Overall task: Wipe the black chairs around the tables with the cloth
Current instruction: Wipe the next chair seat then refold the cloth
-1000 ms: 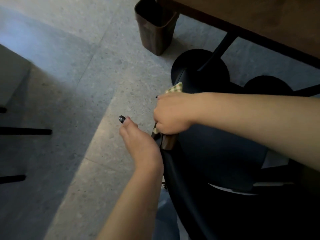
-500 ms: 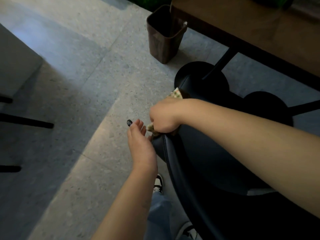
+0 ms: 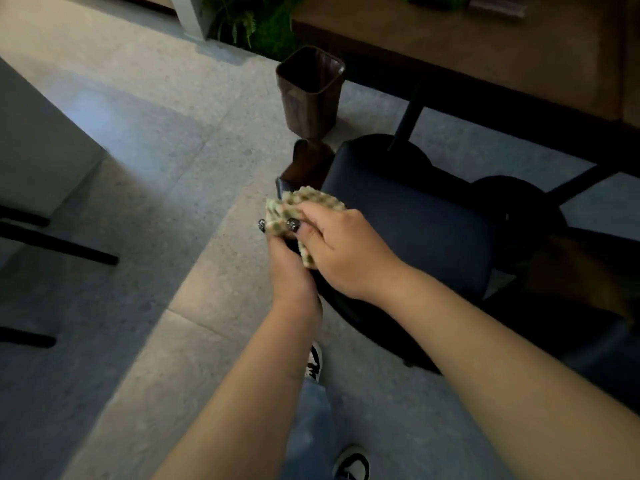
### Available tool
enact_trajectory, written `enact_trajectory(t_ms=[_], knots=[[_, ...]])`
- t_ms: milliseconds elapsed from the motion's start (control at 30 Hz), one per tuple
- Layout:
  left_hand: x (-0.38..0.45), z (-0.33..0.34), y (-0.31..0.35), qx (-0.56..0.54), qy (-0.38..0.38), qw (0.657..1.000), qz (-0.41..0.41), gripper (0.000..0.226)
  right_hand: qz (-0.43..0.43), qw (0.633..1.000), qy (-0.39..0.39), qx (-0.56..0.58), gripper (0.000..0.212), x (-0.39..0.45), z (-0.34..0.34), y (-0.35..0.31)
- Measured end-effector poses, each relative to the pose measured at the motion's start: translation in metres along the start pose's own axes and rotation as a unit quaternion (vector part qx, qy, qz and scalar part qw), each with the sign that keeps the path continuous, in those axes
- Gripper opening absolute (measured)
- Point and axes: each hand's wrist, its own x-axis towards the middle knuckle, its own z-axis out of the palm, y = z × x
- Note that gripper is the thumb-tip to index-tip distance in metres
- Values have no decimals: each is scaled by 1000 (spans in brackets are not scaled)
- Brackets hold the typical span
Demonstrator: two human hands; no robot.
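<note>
Gathering the checked cloth (image 3: 304, 209) between your left hand (image 3: 287, 268) and right hand (image 3: 341, 252), both pinching it, you next press it onto the black chair (image 3: 408, 223).

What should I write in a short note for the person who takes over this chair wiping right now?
Left hand: holds the checked cloth from below.
Right hand: pinches the same cloth from above.
The cloth is held by both hands over the left edge of the black chair, which stands by the wooden table; whether it touches the chair is unclear.
Done: cannot tell how much is wiped.
Left: probably regrip the cloth, then wipe the seat.
</note>
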Motion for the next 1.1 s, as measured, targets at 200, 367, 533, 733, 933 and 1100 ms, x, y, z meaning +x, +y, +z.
enact_trajectory(t_ms=[200,367,533,733,933,1100], knots=[[-27,-25,-3,127,-49,991,-2,43,9,1000,10,10,20,-69,-10,4],[-1,-38,21,494,-94,813,293,52,104,990,69,67,22,-94,-8,17],[29,-52,12,605,-200,643,426,37,67,990,104,-70,34,-90,15,17],[35,-57,5,594,-183,621,478,40,63,974,127,-175,38,-90,25,24],[66,-40,45,555,-169,614,536,47,132,973,105,-156,23,-52,20,16],[98,-9,59,536,-289,656,445,43,163,979,119,-39,27,-12,22,15]])
